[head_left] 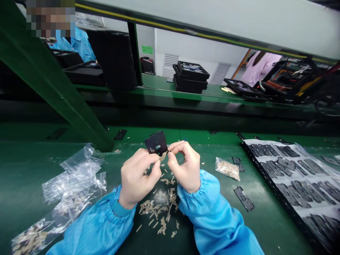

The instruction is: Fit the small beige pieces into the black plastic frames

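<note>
Between finger and thumb, my left hand (140, 175) grips a thin black plastic plate (155, 142) with a small light rectangle on it. The plate is tilted up above the bench. My right hand (185, 164) pinches at the plate's lower right corner; what lies between its fingertips is too small to make out. Tan strips (163, 156) show at the plate's lower edge, beside the left fingertips. Below both hands, many small tan pieces (156, 209) are scattered on the green bench.
Clear plastic bags (77, 177) lie at left, some holding tan pieces. To the right are a small bag of tan pieces (227, 168), a loose black plate (243, 198) and a tray (276, 191) of black plates. Black trays (190, 76) are stacked behind; two people stand beyond.
</note>
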`<state>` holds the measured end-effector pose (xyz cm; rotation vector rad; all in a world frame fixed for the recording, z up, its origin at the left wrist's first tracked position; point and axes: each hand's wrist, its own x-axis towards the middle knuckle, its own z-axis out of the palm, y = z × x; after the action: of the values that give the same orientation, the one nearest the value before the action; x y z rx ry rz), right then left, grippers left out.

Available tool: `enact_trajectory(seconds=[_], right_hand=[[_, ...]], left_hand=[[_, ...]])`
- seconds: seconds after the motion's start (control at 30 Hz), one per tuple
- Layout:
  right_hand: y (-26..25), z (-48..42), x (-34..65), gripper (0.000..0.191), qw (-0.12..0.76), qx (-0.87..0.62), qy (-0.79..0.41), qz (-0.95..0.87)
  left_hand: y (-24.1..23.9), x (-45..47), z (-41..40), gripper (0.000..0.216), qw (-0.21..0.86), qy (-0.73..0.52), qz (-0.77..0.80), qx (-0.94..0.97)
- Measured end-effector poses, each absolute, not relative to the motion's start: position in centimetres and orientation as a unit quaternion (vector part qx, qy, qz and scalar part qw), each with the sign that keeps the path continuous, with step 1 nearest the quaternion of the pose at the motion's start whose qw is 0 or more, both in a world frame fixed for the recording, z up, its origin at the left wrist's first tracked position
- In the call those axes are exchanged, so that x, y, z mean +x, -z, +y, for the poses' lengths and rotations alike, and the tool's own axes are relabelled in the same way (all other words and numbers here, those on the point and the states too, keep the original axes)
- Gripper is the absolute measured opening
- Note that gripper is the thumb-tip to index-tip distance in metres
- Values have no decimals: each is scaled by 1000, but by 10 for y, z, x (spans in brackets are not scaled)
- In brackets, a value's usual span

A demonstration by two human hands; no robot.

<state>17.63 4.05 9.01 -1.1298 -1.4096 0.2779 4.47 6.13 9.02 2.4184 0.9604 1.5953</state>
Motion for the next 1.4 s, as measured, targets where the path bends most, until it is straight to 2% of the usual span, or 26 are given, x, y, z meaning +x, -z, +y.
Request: enact_trajectory(seconds=[0.33,0.57,0.77,1.07,1.4], right_hand=[[-99,35,182,11,561,-477,-136,-663],[-99,38,187,11,574,-471,-240,-626],[-99,38,189,9,569,-468,-263,-623],[-103,43,195,9,562,-432,-412,-573],[-102,42,191,10,575,-440,-387,-571]], left_hand=[[-93,41,61,12,33,-507,319,800],[-96,41,61,13,35,-490,314,812],[-97,40,62,14,41,-494,311,811],[-100,37,63,16,64,-479,305,820],[-102,35,63,17,91,-475,305,820]])
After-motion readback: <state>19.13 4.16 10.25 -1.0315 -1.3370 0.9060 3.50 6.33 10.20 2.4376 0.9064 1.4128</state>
